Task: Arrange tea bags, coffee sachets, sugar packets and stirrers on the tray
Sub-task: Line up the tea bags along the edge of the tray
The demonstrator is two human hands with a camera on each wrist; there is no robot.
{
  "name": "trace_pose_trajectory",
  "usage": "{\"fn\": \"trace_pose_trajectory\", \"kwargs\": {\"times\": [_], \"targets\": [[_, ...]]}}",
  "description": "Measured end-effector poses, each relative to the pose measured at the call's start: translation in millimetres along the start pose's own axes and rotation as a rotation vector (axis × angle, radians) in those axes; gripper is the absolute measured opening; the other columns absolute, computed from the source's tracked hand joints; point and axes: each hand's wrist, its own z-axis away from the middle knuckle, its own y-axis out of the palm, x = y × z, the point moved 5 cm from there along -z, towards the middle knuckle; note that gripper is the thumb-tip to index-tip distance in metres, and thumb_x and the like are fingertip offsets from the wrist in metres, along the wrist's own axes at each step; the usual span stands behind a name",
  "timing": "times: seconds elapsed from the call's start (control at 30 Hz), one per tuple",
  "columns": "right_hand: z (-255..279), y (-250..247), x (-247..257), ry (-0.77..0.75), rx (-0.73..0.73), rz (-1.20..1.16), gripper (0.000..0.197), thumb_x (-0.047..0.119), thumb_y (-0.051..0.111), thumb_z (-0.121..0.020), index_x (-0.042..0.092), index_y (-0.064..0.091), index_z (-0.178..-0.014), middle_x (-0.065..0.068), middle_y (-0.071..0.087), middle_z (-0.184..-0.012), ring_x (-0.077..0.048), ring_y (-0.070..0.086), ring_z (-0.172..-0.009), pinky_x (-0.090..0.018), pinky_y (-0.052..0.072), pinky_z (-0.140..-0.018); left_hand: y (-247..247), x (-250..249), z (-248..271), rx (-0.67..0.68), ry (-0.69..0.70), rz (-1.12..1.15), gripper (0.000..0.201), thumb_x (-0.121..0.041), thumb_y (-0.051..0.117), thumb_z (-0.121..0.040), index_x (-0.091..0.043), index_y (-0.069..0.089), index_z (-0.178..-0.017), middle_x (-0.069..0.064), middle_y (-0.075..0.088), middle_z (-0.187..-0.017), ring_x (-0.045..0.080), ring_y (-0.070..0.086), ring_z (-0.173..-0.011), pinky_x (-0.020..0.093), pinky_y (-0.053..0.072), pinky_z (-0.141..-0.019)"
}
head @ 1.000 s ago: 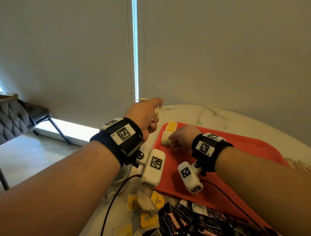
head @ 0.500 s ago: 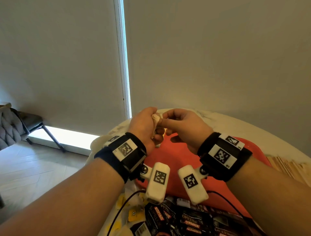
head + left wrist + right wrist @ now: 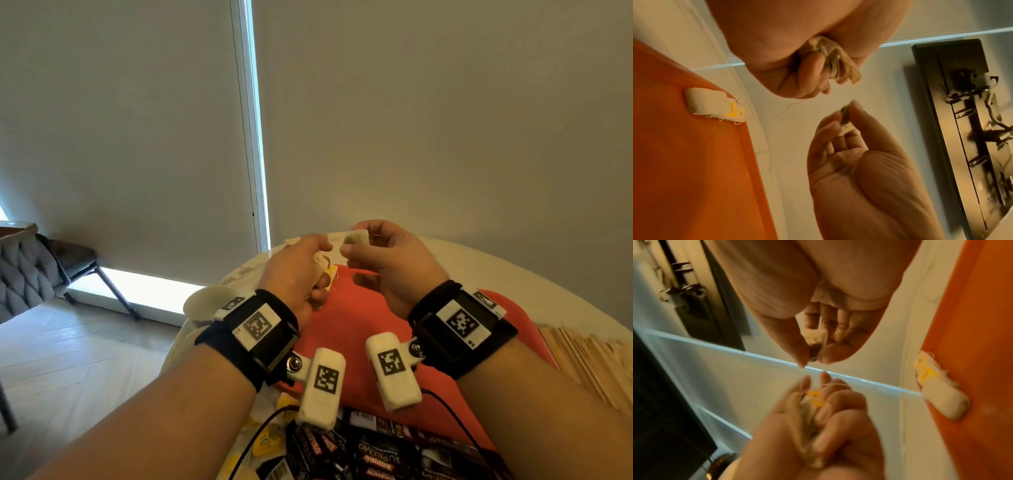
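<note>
Above the red tray (image 3: 346, 329), the right hand (image 3: 387, 263) pinches one tea bag (image 3: 356, 236) between thumb and forefinger, other fingers loosely curled. The left hand (image 3: 294, 274) is closed around a bunch of tea bags (image 3: 830, 60). The wrist views alone show a thin string running between the hands, and a stack of tea bags (image 3: 713, 104) lying at the tray's far corner. The head view alone shows coffee sachets (image 3: 370, 452) at the tray's near edge.
</note>
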Motion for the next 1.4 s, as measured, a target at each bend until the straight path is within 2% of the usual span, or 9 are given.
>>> {"fn": "trace_pose_trajectory", "kwargs": {"times": [0.1,0.3,0.43,0.57,0.7,0.9,1.0,1.2,1.4], "targets": [[-1.4,-7.0,-0.1,-0.099,-0.034,0.241,0.025,0.004,0.083,-0.078,0.013,0.071,-0.099,-0.001,0.070,-0.083,-0.014,0.066,-0.070,-0.031,0.054,-0.063,8.3,0.2,-0.3,0.085,0.080,-0.051,0.026,-0.043,0.072,-0.094,-0.017,0.069,-0.094,-0.003,0.047,-0.060,0.008,0.034,-0.046,0.021,0.024,-0.039],[-3.5,-14.6,-8.3,-0.156,0.005,0.335,0.023,0.000,0.079,-0.080,0.015,0.075,-0.097,-0.007,0.074,-0.088,-0.016,0.069,-0.076,-0.028,0.056,-0.066,15.2,16.2,-6.9,0.117,0.152,-0.124,0.019,-0.025,0.072,-0.096,-0.007,0.070,-0.103,0.011,0.053,-0.080,0.009,0.038,-0.045,0.021,0.028,-0.038],[-10.1,-21.9,-20.7,0.046,0.024,0.098,0.029,0.007,0.074,-0.087,0.018,0.069,-0.114,-0.005,0.070,-0.104,-0.018,0.068,-0.089,-0.033,0.055,-0.068,20.1,21.2,-10.2,0.101,0.172,-0.039,0.007,-0.021,0.069,-0.098,-0.017,0.067,-0.093,0.010,0.048,-0.073,0.011,0.035,-0.045,0.021,0.026,-0.038],[-10.8,-24.2,-25.3,0.159,0.061,0.051,0.008,0.022,0.071,-0.092,0.015,0.073,-0.096,-0.001,0.075,-0.092,-0.016,0.064,-0.084,-0.035,0.052,-0.073,18.7,27.9,-12.9,0.098,0.186,-0.041,0.007,-0.022,0.069,-0.099,-0.017,0.066,-0.095,0.011,0.048,-0.076,0.010,0.036,-0.046,0.021,0.031,-0.038],[-13.8,-28.5,-26.2,0.040,0.012,0.000,0.005,0.010,0.070,-0.091,0.010,0.070,-0.096,-0.007,0.073,-0.089,-0.017,0.069,-0.082,-0.031,0.054,-0.070,14.1,41.1,-12.4,0.076,0.190,-0.040,0.009,-0.020,0.071,-0.097,-0.016,0.066,-0.092,0.007,0.049,-0.067,0.009,0.036,-0.043,0.021,0.030,-0.039],[-16.1,-33.4,-17.6,-0.168,-0.083,-0.063,0.005,0.005,0.070,-0.091,0.008,0.073,-0.093,-0.010,0.074,-0.093,-0.025,0.070,-0.089,-0.045,0.058,-0.082,9.1,48.5,-13.6,0.029,0.174,0.002,0.011,-0.027,0.079,-0.091,-0.020,0.071,-0.093,0.000,0.054,-0.068,0.008,0.040,-0.046,0.022,0.033,-0.039],[-14.4,-30.7,-16.8,-0.183,-0.063,0.027,0.006,0.007,0.072,-0.090,0.006,0.074,-0.096,-0.011,0.075,-0.092,-0.022,0.071,-0.086,-0.038,0.059,-0.077,8.4,39.8,-11.7,0.028,0.233,-0.028,0.013,-0.030,0.082,-0.088,-0.022,0.075,-0.095,0.001,0.058,-0.069,0.007,0.040,-0.046,0.022,0.032,-0.041],[-10.8,-23.3,-16.1,-0.105,-0.002,0.099,0.031,0.004,0.077,-0.087,0.016,0.067,-0.114,-0.023,0.072,-0.095,-0.029,0.072,-0.088,-0.041,0.060,-0.079,3.3,22.5,-6.5,-0.046,0.254,0.015,0.008,-0.020,0.077,-0.093,-0.019,0.073,-0.087,-0.003,0.056,-0.057,0.006,0.041,-0.040,0.020,0.033,-0.037],[-33.6,-20.9,-37.8,0.101,-0.139,0.100,0.032,-0.006,0.078,-0.080,0.011,0.057,-0.095,-0.031,0.071,-0.098,-0.037,0.073,-0.083,-0.038,0.057,-0.066,-13.6,0.4,-9.4,-0.143,0.215,0.069,0.017,-0.027,0.076,-0.094,-0.019,0.066,-0.081,0.002,0.041,-0.061,0.013,0.034,-0.046,0.022,0.028,-0.040]]}}
